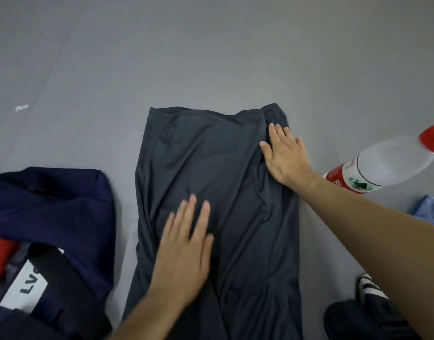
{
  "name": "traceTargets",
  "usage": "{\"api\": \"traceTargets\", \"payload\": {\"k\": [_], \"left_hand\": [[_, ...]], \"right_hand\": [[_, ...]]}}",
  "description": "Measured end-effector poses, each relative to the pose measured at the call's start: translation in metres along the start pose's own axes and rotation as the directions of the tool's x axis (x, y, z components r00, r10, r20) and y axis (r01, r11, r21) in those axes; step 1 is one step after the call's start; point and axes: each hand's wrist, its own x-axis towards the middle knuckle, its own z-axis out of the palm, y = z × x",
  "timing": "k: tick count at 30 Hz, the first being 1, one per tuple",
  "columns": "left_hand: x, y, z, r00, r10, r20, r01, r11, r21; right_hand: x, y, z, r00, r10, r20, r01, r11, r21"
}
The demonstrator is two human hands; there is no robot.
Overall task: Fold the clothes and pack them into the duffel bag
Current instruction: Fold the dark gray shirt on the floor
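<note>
A dark grey garment (211,163) lies spread lengthwise on the grey floor in the middle of the view, its sides folded inward. My left hand (186,249) lies flat on its lower middle with fingers straight. My right hand (284,155) presses flat on its upper right edge, fingers spread. The navy duffel bag (64,204) sits at the left, beside the garment, with red fabric (0,258) and a white label showing inside it.
A clear plastic bottle (387,163) with a red cap and red label lies on the floor at the right. A pale blue cloth (429,209) shows at the right edge. A black-and-white garment (372,303) lies at the lower right. Grey floor (211,57) stretches beyond.
</note>
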Motion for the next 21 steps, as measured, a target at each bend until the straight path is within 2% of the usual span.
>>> {"api": "traceTargets", "payload": {"k": [4,6,8,10,12,18,21], "left_hand": [[0.115,-0.041,-0.027,1.000,0.001,-0.022,0.001,0.995,0.098],[0.160,-0.058,-0.037,0.998,-0.017,0.064,0.007,0.988,0.153],[0.186,-0.078,-0.045,0.974,-0.125,0.190,0.086,0.976,0.199],[0.190,-0.096,-0.051,0.927,-0.265,0.264,0.205,0.951,0.233],[0.187,-0.109,-0.053,0.895,-0.348,0.277,0.276,0.923,0.269],[0.197,-0.119,-0.058,0.856,-0.437,0.274,0.357,0.886,0.296],[0.193,-0.134,-0.069,0.873,-0.433,0.224,0.337,0.868,0.363]], "right_hand": [[-0.004,0.001,0.006,0.999,-0.032,-0.018,0.030,0.996,-0.083],[-0.005,0.002,0.009,1.000,-0.028,-0.010,0.027,0.995,-0.095],[-0.003,0.008,0.011,1.000,0.008,-0.005,-0.009,0.995,-0.098],[0.001,0.017,0.011,0.996,0.083,-0.020,-0.085,0.992,-0.088],[0.003,0.020,0.012,0.991,0.128,-0.037,-0.131,0.987,-0.090],[0.011,0.022,0.009,0.986,0.166,-0.016,-0.165,0.986,0.012],[0.016,0.027,0.003,0.987,0.155,0.038,-0.153,0.987,-0.045]]}}
